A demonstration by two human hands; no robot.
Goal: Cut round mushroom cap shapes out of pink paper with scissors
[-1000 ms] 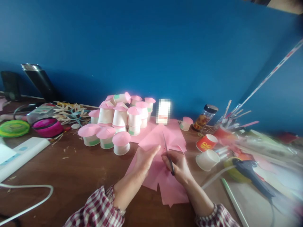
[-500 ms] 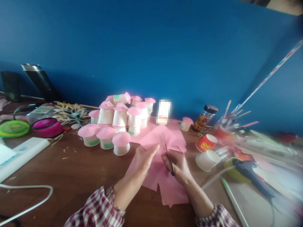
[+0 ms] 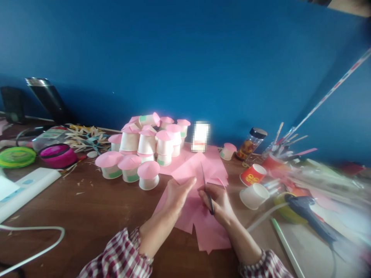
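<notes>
My left hand (image 3: 179, 195) is closed on the left edge of a pink paper sheet (image 3: 189, 168), thumb on top and fingers hidden beneath. In my right hand (image 3: 218, 202) is a pair of scissors (image 3: 210, 200) with dark handles; the blades point away from me and lie at the sheet. A thin curved pink strip stands up beside the right hand. More pink paper (image 3: 208, 233) with notched edges lies on the table under both hands.
White paper cups with pink paper tops (image 3: 148, 175) are stacked at centre left. A red cup (image 3: 252, 175), a white cup (image 3: 254, 196) and a glue gun (image 3: 311, 216) lie at right. A power strip (image 3: 31, 189) is at left; a lidded jar (image 3: 251, 143) stands behind.
Hardly anything differs. The scissors and the right hand have shifted very slightly; the left hand keeps its place on the paper.
</notes>
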